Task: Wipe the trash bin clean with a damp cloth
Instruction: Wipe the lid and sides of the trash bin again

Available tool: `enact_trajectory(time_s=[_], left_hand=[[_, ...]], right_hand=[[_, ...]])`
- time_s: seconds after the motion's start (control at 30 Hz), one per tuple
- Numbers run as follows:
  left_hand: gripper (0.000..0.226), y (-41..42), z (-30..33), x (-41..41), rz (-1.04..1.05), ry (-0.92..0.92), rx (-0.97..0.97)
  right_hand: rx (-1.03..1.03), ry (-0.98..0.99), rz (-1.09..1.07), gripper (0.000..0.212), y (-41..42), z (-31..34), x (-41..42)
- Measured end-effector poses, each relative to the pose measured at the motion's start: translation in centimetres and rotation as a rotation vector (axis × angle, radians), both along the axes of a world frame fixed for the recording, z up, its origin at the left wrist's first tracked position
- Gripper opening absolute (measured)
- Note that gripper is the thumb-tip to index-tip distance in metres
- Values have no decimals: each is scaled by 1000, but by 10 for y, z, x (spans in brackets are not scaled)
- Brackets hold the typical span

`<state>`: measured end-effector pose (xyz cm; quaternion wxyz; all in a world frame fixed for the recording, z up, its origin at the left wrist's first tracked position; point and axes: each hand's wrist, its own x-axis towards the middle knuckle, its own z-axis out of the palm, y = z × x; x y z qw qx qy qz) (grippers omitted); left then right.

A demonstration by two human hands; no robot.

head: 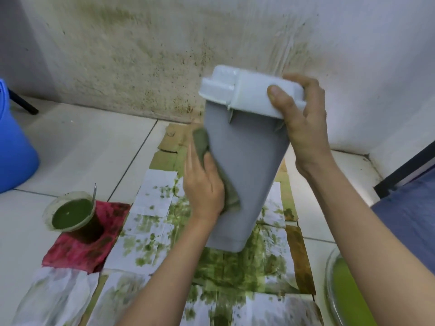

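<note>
A: Where is the trash bin point(244, 165)?

B: Centre of the view, lifted and tilted, its white lid point(249, 92) leaning toward the far wall point(164, 55) and its narrower base nearer the person, just above the stained paper sheets point(150, 217) spread over the tiled floor point(77, 147).

A: What is the right hand point(303, 128) doing?

B: It grips the lid end on the right side. The thumb lies across the top of the lid and the fingers curl round the far edge, so it is closed around the bin.

A: And the left hand point(203, 187)?

B: It presses a green-grey damp cloth point(202, 143) flat against the bin's left wall. The fingers lie together on the cloth, and a bunched part of it sticks up past the fingertips.

A: Anything else around?

B: At the near left a cup of dark green liquid point(70, 212) stands on a red cloth point(77, 250), with a thin metal handle point(94, 192) rising from it. A blue container point(14, 147) sits at the far left edge. At the near right edge a clear bowl point(339, 292) holds yellow-green liquid. The wall behind is speckled with greenish marks.
</note>
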<state>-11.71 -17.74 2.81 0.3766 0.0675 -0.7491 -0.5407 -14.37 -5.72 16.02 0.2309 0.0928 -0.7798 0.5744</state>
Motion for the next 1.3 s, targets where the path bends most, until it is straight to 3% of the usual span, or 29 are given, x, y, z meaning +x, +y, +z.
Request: enact_trajectory(time_s=[0.07,0.13,0.3,0.47,0.53,0.67,0.7,0.83,0.97,1.0,1.13,1.3], left_hand=[[68,0,-18,8,21,-93,37],[74,0,-8,3,29,-63,-3],[55,5,50,-23,53,153,-146],[35,16,39,-8,68,330,-299],[33,16,41,-5,74,341,-200],[29,14,64,-13,152,243,197],[31,16,64,-12,155,250,168],[34,12,30,3,61,326,-272],[31,-11,43,9,147,230,94],[33,-15,52,11,177,237,102],[44,-19,73,19,98,296,-203],[40,-21,85,26,151,250,-357]], right_hand=[[13,10,-4,52,0,-5,2],[13,12,-10,48,-2,-4,3],[0,-24,24,48,1,4,1],[-14,-27,71,51,17,2,4],[-10,-28,89,51,19,1,5],[-4,3,77,46,6,-2,6],[-11,5,66,46,4,-2,6],[-25,-5,48,48,8,-1,5],[5,-4,49,50,7,-1,9],[7,-3,44,50,5,-2,11],[4,0,43,51,3,-3,12],[12,14,30,51,1,-5,15]])
